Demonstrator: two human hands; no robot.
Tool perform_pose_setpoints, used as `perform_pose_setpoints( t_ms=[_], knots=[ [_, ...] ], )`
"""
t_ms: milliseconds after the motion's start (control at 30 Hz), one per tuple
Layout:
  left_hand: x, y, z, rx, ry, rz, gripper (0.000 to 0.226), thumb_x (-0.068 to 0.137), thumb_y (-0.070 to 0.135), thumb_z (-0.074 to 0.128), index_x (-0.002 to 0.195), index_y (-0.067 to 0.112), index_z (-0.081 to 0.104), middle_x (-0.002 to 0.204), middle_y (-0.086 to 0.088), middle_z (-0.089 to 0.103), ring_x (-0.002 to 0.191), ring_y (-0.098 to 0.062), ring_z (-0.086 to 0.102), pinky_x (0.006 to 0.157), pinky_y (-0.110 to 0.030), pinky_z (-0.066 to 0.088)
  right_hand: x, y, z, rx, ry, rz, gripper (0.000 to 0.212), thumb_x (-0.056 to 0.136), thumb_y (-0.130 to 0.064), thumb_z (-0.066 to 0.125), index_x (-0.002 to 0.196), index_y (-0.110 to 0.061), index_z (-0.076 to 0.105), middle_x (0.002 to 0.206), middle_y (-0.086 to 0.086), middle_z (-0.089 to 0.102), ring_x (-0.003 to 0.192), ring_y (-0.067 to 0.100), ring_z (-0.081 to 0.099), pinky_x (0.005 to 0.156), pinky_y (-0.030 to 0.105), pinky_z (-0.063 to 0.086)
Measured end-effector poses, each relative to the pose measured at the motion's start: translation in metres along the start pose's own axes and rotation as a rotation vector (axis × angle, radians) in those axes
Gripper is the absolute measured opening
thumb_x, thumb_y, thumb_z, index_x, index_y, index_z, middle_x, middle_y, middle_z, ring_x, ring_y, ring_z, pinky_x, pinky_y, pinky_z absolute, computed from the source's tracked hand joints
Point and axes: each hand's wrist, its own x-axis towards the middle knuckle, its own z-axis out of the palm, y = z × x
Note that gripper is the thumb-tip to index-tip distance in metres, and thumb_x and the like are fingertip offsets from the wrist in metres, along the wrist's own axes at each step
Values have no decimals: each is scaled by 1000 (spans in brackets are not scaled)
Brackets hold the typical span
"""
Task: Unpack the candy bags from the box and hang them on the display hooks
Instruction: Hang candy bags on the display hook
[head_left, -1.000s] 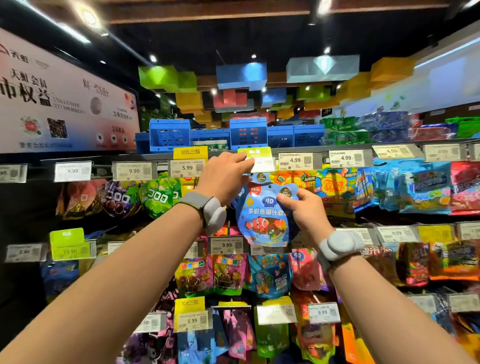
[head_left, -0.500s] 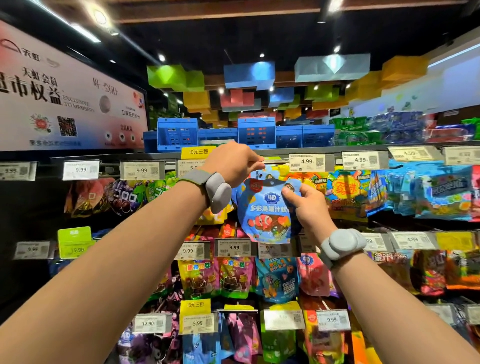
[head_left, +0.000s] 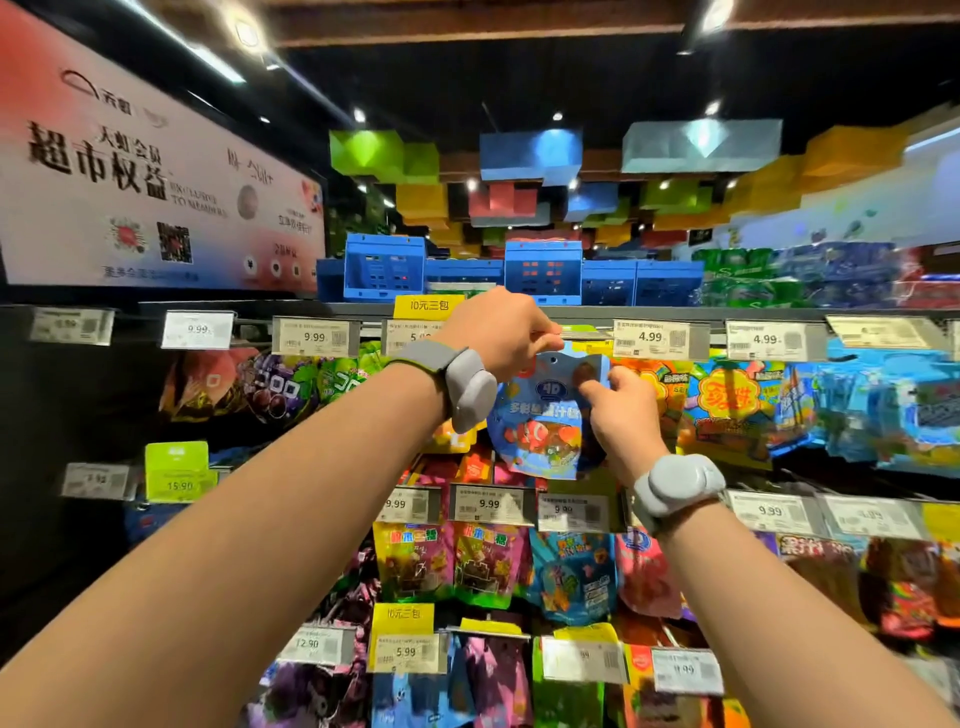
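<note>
**Blue bag held at the top row**

The right hand (head_left: 621, 410) pinches the upper right corner of the blue candy bag (head_left: 540, 426), thumb on its front. The left hand (head_left: 498, 332) is closed at the bag's top edge, fingers curled by the green tag (head_left: 579, 328); exactly what they grip is hidden. The bag hangs upright just below the top rail (head_left: 675, 313), left of the 4.99 label (head_left: 652, 339). Both wrists wear grey bands (head_left: 470, 387).

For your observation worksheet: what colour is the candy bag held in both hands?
Blue candy bag, with an orange clownfish picture; head view.
</note>
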Motion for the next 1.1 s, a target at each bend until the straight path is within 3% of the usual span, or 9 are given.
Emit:
perform_pose_setpoints(
  t_ms=[133, 200, 333, 533, 667, 733, 833, 1000, 1100],
  knots=[
    [0, 1, 0, -1, 7, 9, 32, 95, 48, 55, 114, 29, 72, 101, 7, 75, 84, -12, 69, 58, -23, 41, 5, 6, 1, -23, 11, 16, 19, 92, -8, 58, 74, -9, 50, 73, 12, 58, 70, 24, 56, 64, 45, 52],
    [0, 1, 0, 0, 15, 19, 32, 95, 47, 56, 113, 28, 73, 106, 9, 74, 88, -13, 68, 63, -25, 46, 7, 6, 2, -43, 15, 19, 17, 91, -8, 58, 75, -9, 52, 78, 18, 62, 72, 26, 58, 69, 51, 56],
    [2, -1, 1, -5, 12, 19, 31, 94, 48, 57, 113, 29, 73, 110, 9, 73, 92, -15, 68, 67, -28, 50, 12, 7, 4, -60, 16, 18, 21, 94, -9, 58, 74, -10, 52, 76, 12, 60, 67, 21, 54, 57, 34, 48],
    [4, 0, 5, -7, -8, -16, 32, 93, 50, 57, 113, 31, 72, 105, 6, 75, 91, -17, 68, 74, -35, 56, 25, 19, 6, -24, -34, 43, 25, 93, -33, 67, 81, -12, 61, 85, 11, 66, 78, 26, 59, 68, 45, 50],
    [2, -1, 6, -7, -13, -20, 31, 93, 50, 57, 113, 32, 72, 107, 8, 74, 92, -16, 68, 74, -34, 56, 35, 26, 10, -241, -37, -85, 38, 96, -41, 61, 76, -10, 52, 75, 8, 52, 77, 27, 51, 64, 37, 35],
    [1, 0, 6, 0, -13, -24, 31, 93, 50, 57, 115, 33, 72, 108, 9, 73, 91, -17, 68, 74, -34, 56, 41, 30, 11, -333, -47, -104, 50, 94, -50, 59, 95, 1, 62, 90, 19, 59, 90, 33, 58, 68, 34, 34],
    [0, 1, 5, -9, -23, -19, 31, 94, 49, 57, 114, 31, 72, 108, 8, 74, 90, -17, 68, 75, -36, 56, 43, 30, 11, -367, -62, -75, 91, 79, -73, 46, 122, 6, 60, 114, 25, 62, 114, 40, 57, 83, 37, 40],
    [-2, 4, 1, -15, -50, -18, 32, 94, 47, 57, 115, 27, 73, 113, 7, 72, 93, -17, 68, 77, -37, 56, 45, 37, 11, -415, -36, -96, 105, 58, -88, 30, 102, 2, 62, 92, 17, 57, 86, 31, 54, 72, 32, 31],
    [-4, 7, 0, 16, -53, -28, 33, 95, 47, 56, 112, 26, 74, 109, 6, 73, 92, -20, 68, 76, -37, 56, 41, 36, 10, -446, -51, -71, 84, 72, -85, 37, 95, -5, 56, 91, 17, 55, 87, 32, 57, 70, 33, 32]
  ],
)
